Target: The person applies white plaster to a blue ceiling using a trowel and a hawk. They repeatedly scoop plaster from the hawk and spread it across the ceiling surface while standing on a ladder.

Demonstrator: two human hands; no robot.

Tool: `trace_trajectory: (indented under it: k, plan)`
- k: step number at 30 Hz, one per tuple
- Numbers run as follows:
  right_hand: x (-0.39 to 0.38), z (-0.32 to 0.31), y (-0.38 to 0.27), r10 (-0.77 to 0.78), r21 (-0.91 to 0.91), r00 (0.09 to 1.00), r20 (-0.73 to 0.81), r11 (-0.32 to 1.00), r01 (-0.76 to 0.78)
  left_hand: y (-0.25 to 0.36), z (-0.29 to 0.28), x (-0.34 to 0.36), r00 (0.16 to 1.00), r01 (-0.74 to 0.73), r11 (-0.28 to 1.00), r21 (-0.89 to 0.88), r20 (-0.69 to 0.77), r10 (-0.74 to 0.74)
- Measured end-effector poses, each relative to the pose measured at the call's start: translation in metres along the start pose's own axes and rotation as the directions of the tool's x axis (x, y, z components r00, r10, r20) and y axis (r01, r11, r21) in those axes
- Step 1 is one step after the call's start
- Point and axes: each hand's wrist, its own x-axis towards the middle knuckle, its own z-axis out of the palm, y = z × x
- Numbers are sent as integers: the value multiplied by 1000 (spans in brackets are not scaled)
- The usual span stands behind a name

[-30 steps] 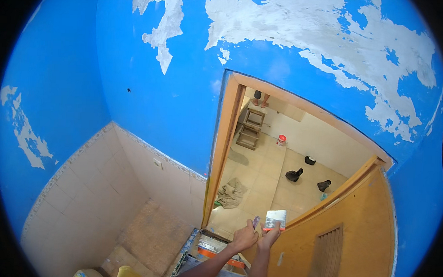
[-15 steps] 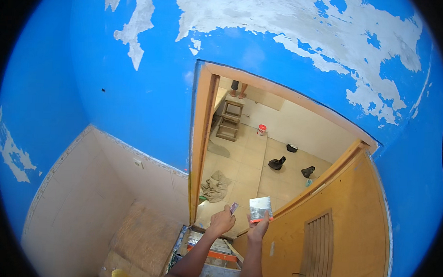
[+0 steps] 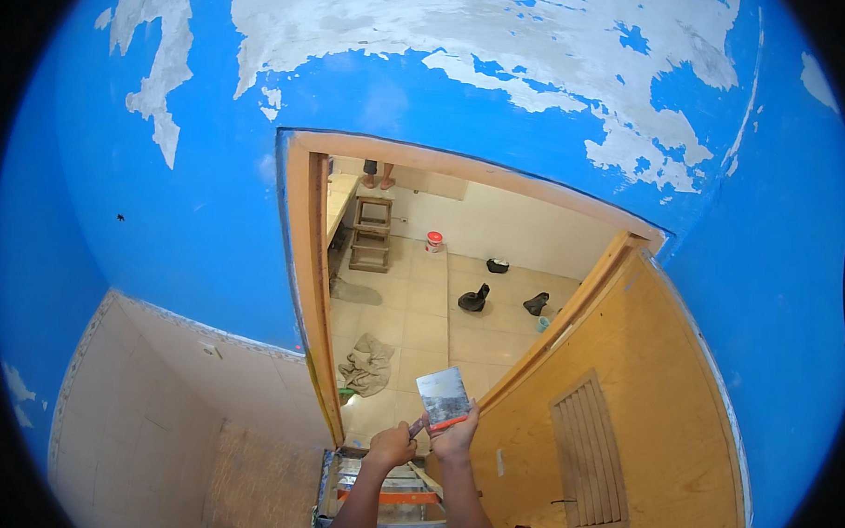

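My left hand is closed on a narrow purple-handled tool, held close against the lower left of a wide metal scraper. My right hand grips that scraper by its orange-edged lower part; the metal face is smeared light and dark grey. Both forearms come up from the lower edge, over a metal ladder with an orange step below me.
Blue walls with peeled patches surround a doorway and a wooden door. Beyond lie a wooden step stool, red-lidded bucket, black bags and crumpled cloth. Another person's bare feet show at the back.
My view has swung right, so the doorway appears further left. The tool in my left hand has moved lower and nearer the wide scraper, which is now tilted.
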Motion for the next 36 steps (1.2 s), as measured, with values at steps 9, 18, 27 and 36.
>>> trace_trajectory:
  k: [9,18,27,36]
  plan:
    - [-7,3,10,87,30,996,0,996,-87,3,13,0,999,-40,999,20,14,40]
    - [-6,9,13,118,-8,993,-23,993,-118,8,15,0,993,-77,994,80,94,70]
    - [-13,17,18,108,-104,987,-121,987,-120,-2,29,8,993,-107,989,103,69,100]
    - [-15,16,25,47,-241,981,-186,966,-92,6,26,-1,991,-122,982,144,79,111]
